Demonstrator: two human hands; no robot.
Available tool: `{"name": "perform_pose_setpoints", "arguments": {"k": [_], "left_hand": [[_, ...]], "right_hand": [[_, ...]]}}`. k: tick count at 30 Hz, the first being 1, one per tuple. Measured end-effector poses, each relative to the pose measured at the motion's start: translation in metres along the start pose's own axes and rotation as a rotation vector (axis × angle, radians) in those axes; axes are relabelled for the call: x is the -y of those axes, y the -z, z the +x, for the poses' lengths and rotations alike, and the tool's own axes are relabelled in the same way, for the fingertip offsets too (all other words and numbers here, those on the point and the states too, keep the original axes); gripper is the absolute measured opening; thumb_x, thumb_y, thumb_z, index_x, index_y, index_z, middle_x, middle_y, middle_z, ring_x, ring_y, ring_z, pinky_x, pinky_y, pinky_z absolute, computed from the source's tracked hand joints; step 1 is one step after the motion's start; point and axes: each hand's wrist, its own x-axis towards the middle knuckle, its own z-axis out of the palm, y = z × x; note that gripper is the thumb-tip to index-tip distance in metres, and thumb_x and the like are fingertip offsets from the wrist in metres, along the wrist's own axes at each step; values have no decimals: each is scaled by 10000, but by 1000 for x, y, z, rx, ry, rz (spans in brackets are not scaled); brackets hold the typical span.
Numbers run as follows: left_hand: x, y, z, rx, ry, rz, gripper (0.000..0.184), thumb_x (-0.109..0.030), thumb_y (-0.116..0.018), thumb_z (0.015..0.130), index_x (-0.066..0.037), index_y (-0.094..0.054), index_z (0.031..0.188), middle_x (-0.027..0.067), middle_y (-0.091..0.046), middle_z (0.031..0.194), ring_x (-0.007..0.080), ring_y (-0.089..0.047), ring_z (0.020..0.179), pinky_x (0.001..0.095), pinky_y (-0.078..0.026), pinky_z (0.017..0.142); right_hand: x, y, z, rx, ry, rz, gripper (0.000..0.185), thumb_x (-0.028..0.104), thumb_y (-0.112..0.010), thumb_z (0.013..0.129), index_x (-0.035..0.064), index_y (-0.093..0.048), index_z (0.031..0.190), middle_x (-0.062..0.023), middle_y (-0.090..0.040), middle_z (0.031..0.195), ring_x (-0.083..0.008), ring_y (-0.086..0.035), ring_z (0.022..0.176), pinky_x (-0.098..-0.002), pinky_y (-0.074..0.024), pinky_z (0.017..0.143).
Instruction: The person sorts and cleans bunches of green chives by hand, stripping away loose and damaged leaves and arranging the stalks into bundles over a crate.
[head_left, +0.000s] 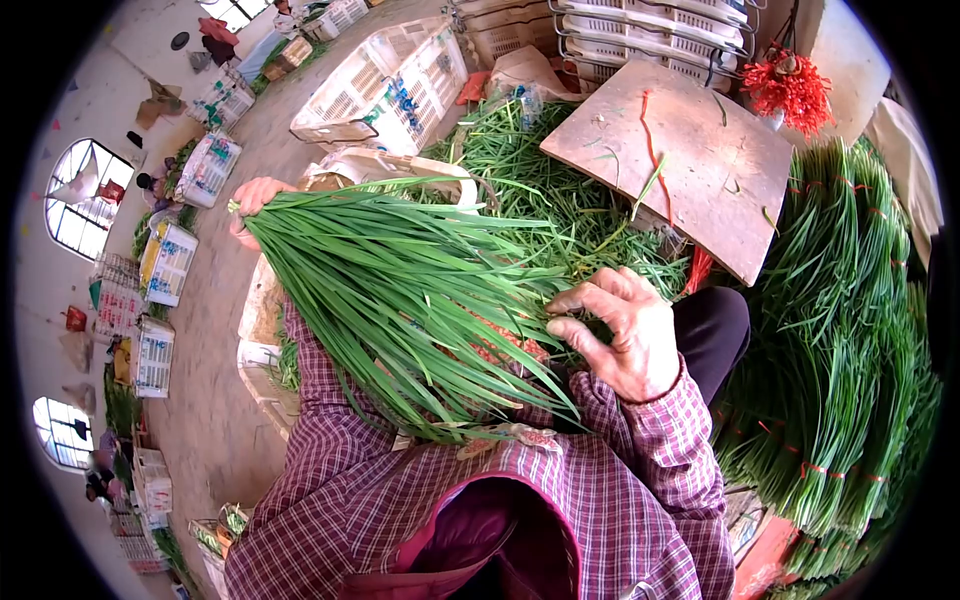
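Note:
My left hand [258,208] is closed around the stem end of a loose bunch of garlic chives [400,290] at the upper left. The long green leaves fan out to the right across my lap, and their tips droop toward my plaid jacket. Beside those leaf tips is my right hand [628,335], its thumb and forefinger apart and its other fingers curled. Nothing is visible between the fingers of that hand.
Loose chive leaves [540,190] heap up ahead, near a wooden board [680,150] with a red strand on it. Tied chive bundles [830,350] are stacked at the right. Red ties [788,90] hang above. White crates [390,85] stand behind; people work farther off.

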Motion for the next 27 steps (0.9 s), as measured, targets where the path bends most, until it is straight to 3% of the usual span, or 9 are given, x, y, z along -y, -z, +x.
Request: {"name": "perform_pose_setpoints", "arguments": {"k": [3, 6, 8, 11, 15, 16, 17, 24, 27], "left_hand": [[1, -1, -1, -8, 14, -12, 280, -142, -647, 704, -59, -540, 948, -13, -563, 807, 103, -519, 738, 266, -421, 748], [3, -3, -1, -43, 20, -31, 259, -139, -643, 700, -67, -541, 926, -22, -560, 798, 97, -509, 720, 262, -418, 733], [0, -1, 0, -64, 22, -37, 241, -137, -639, 697, -74, -541, 908, -28, -556, 792, 90, -500, 706, 259, -414, 720], [-6, -1, 1, -91, 58, -13, 148, -124, -617, 699, -104, -528, 817, -50, -533, 766, 69, -469, 667, 242, -385, 673], [-12, 1, -2, -185, 107, 37, 143, -144, -580, 705, -95, -526, 828, -49, -477, 728, 83, -454, 675, 250, -370, 694], [-11, 3, -3, -185, 106, 37, 143, -144, -580, 705, -95, -526, 828, -49, -477, 728, 83, -454, 675, 250, -370, 694], [-9, 8, -4, -203, 146, 44, 136, -150, -564, 710, -92, -524, 827, -46, -464, 722, 92, -437, 671, 260, -367, 701], [3, 24, -10, -320, 152, 98, 112, -185, -479, 795, -81, -510, 766, -5, -480, 704, 136, -451, 694, 320, -414, 729], [-12, 27, -22, -529, 125, 1044, 328, -272, -369, 894, -11, -565, 860, 93, -626, 861, 230, -587, 826, 392, -501, 823]], "right_hand": [[6, -8, 6, -23, 21, -9, 314, 208, -714, 606, 119, -645, 900, -69, -549, 766, -295, -546, 741, -386, -432, 660], [5, -15, 9, 58, 0, -37, 297, 246, -651, 730, 109, -616, 991, -92, -590, 880, -307, -573, 819, -408, -468, 738], [-4, -27, 10, 231, -78, 134, 337, 314, -437, 885, 61, -536, 1084, -143, -561, 1073, -356, -560, 951, -502, -449, 863], [-2, -31, 16, 317, -141, 241, 377, 342, -338, 959, 39, -505, 1110, -170, -554, 1153, -365, -561, 1007, -523, -455, 915], [-6, -47, 19, -207, 1, 382, 177, 105, -627, 832, 20, -591, 983, -88, -622, 800, -165, -587, 707, -309, -482, 647], [3, -40, 23, -169, -212, 577, 147, 69, -665, 804, 2, -612, 924, -69, -610, 736, -133, -563, 667, -287, -459, 608], [-2, -48, 27, -313, -205, 685, 118, 89, -672, 812, -12, -611, 820, -52, -581, 705, -101, -525, 664, -251, -433, 612], [-52, -20, 14, -792, -321, 835, 103, 143, -597, 907, 48, -616, 873, 14, -575, 785, -71, -488, 708, -223, -406, 688], [-76, 5, -6, -812, -353, 886, 185, 210, -581, 935, 40, -629, 879, -10, -611, 802, -68, -483, 682, -231, -393, 645]]}}
